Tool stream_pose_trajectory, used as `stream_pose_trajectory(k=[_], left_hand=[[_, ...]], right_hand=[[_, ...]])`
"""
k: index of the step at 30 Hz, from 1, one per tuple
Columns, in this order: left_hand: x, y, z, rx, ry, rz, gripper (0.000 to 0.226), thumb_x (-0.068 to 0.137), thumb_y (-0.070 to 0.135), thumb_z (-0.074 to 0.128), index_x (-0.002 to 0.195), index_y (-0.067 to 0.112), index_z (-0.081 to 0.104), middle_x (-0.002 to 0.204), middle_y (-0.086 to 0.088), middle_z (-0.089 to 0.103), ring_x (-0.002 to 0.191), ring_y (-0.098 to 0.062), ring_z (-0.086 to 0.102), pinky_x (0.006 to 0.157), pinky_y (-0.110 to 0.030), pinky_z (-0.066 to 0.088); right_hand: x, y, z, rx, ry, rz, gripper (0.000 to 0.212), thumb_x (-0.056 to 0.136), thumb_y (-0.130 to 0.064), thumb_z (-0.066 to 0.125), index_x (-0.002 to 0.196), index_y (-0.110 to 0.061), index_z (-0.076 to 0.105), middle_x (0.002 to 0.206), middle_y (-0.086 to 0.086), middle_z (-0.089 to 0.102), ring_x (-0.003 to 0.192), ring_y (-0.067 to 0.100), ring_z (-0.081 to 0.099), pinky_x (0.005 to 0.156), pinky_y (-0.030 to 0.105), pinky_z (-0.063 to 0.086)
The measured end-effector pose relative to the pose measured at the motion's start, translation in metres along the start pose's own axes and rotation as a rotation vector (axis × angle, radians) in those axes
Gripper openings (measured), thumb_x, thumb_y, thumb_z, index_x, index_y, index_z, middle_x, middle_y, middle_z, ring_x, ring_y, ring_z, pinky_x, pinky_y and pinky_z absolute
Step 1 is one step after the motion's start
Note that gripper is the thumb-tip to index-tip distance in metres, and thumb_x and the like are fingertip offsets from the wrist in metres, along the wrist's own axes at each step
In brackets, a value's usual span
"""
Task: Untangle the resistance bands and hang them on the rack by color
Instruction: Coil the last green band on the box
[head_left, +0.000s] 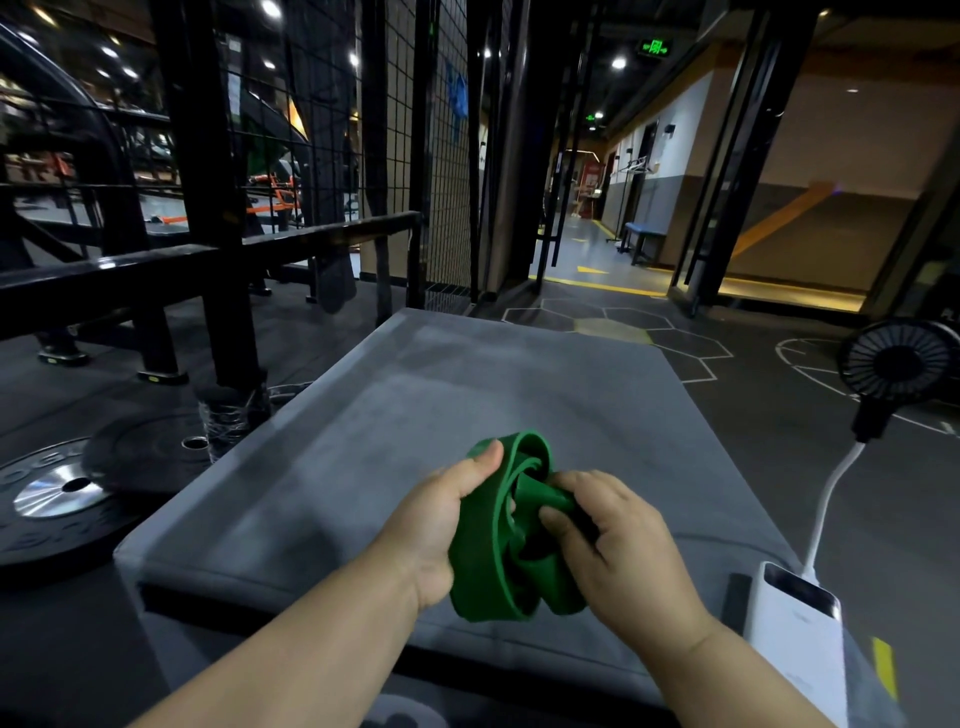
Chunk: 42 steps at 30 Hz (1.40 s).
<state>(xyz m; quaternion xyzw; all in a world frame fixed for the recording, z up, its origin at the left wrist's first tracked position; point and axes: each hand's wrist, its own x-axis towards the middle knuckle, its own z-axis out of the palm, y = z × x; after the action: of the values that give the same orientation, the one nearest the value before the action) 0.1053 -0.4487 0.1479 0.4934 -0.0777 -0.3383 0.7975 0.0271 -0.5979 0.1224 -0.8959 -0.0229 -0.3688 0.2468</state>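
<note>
Green resistance band (498, 525), coiled and tangled, held above the grey surface (415, 395) between both hands: left hand (441, 519) grips its left loops, right hand (618, 540) pinches an inner strand.

Two hands (431, 525) (623, 545) counted, one green band (488, 566), one grey mat (467, 374), two weight plates (36, 540) (140, 462), one fan (901, 364), one power bank (795, 634).

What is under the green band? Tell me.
The grey pad lies below the band, gripped by the left hand and right hand; the pad's patch beneath them is covered.
</note>
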Motion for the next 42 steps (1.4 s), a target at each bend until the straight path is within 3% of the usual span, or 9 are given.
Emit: stream_pose_trajectory(k=[6, 13, 21, 27, 32, 35, 38, 40, 42], left_hand=[[0.001, -0.006, 0.004, 0.008, -0.002, 0.039, 0.063, 0.074, 0.041, 0.067, 0.114, -0.007, 0.064, 0.118, -0.037, 0.057, 0.101, -0.042, 0.06, 0.101, -0.058, 0.043], [0.004, -0.009, 0.009, 0.068, 0.0, 0.21, 0.047, 0.066, 0.039, 0.067, 0.097, 0.004, 0.064, 0.069, -0.01, 0.067, 0.063, -0.023, 0.065, 0.063, -0.034, 0.052], [0.002, -0.013, 0.01, 0.279, 0.003, 0.247, 0.042, 0.071, 0.036, 0.066, 0.104, 0.01, 0.065, 0.097, -0.016, 0.072, 0.084, -0.026, 0.07, 0.072, -0.037, 0.058], [0.011, -0.017, 0.005, 0.373, -0.037, 0.208, 0.048, 0.081, 0.048, 0.064, 0.122, 0.026, 0.055, 0.119, 0.002, 0.067, 0.105, -0.01, 0.065, 0.079, -0.028, 0.055], [0.017, -0.025, 0.005, 0.379, -0.02, 0.141, 0.114, 0.066, 0.075, 0.064, 0.154, 0.027, 0.009, 0.155, 0.003, 0.032, 0.138, -0.012, 0.036, 0.11, -0.035, 0.036], [0.016, -0.029, 0.008, 0.246, 0.019, 0.094, 0.081, 0.085, 0.056, 0.057, 0.147, 0.012, 0.027, 0.142, -0.007, 0.047, 0.128, -0.02, 0.05, 0.108, -0.045, 0.041], [0.012, -0.031, 0.014, 0.169, 0.078, 0.123, 0.019, 0.1, 0.031, 0.045, 0.103, 0.014, 0.052, 0.101, -0.012, 0.068, 0.097, -0.025, 0.066, 0.092, -0.043, 0.052], [0.016, -0.03, 0.012, 0.151, 0.122, 0.154, 0.023, 0.098, 0.033, 0.048, 0.105, 0.012, 0.054, 0.097, -0.009, 0.07, 0.093, -0.023, 0.067, 0.089, -0.042, 0.053], [0.016, -0.027, 0.011, 0.184, 0.129, 0.169, 0.066, 0.084, 0.051, 0.057, 0.132, 0.008, 0.042, 0.119, -0.012, 0.064, 0.108, -0.025, 0.063, 0.098, -0.048, 0.049]], right_hand=[[0.005, -0.003, 0.002, -0.202, 0.02, 0.025, 0.02, 0.076, -0.02, 0.061, 0.093, -0.016, 0.072, 0.078, -0.001, 0.066, 0.069, 0.023, 0.063, 0.056, 0.033, 0.053], [0.01, -0.001, -0.002, -0.254, -0.05, 0.009, 0.021, 0.066, -0.019, 0.063, 0.085, -0.017, 0.073, 0.069, -0.001, 0.063, 0.061, 0.024, 0.061, 0.049, 0.031, 0.052], [0.011, 0.001, -0.007, -0.209, -0.201, -0.108, 0.022, 0.063, -0.016, 0.055, 0.077, -0.02, 0.071, 0.074, -0.001, 0.065, 0.06, 0.023, 0.062, 0.047, 0.025, 0.047], [0.008, 0.008, -0.006, 0.051, -0.035, 0.286, 0.034, 0.069, -0.021, 0.083, 0.09, -0.027, 0.057, 0.084, -0.011, 0.065, 0.076, 0.009, 0.06, 0.069, 0.023, 0.047], [0.012, 0.018, -0.006, 0.042, 0.028, 0.204, 0.04, 0.06, -0.008, 0.087, 0.072, -0.029, 0.055, 0.083, -0.014, 0.06, 0.08, 0.001, 0.056, 0.067, 0.008, 0.04], [0.014, 0.025, 0.001, 0.02, 0.047, 0.125, 0.025, 0.065, -0.01, 0.081, 0.084, -0.025, 0.072, 0.088, -0.016, 0.052, 0.087, 0.001, 0.048, 0.08, 0.001, 0.031], [0.014, 0.024, 0.005, 0.059, -0.044, 0.105, 0.032, 0.076, -0.017, 0.058, 0.101, -0.022, 0.076, 0.088, -0.017, 0.052, 0.095, 0.009, 0.044, 0.09, 0.002, 0.024], [0.014, 0.018, 0.002, 0.275, -0.188, 0.17, 0.038, 0.079, -0.026, 0.045, 0.104, -0.03, 0.073, 0.092, -0.012, 0.055, 0.102, 0.007, 0.046, 0.093, 0.009, 0.028], [0.013, 0.014, 0.0, 0.463, -0.259, 0.21, 0.034, 0.079, -0.044, 0.042, 0.095, -0.039, 0.072, 0.093, -0.007, 0.056, 0.103, 0.009, 0.049, 0.093, 0.022, 0.036]])
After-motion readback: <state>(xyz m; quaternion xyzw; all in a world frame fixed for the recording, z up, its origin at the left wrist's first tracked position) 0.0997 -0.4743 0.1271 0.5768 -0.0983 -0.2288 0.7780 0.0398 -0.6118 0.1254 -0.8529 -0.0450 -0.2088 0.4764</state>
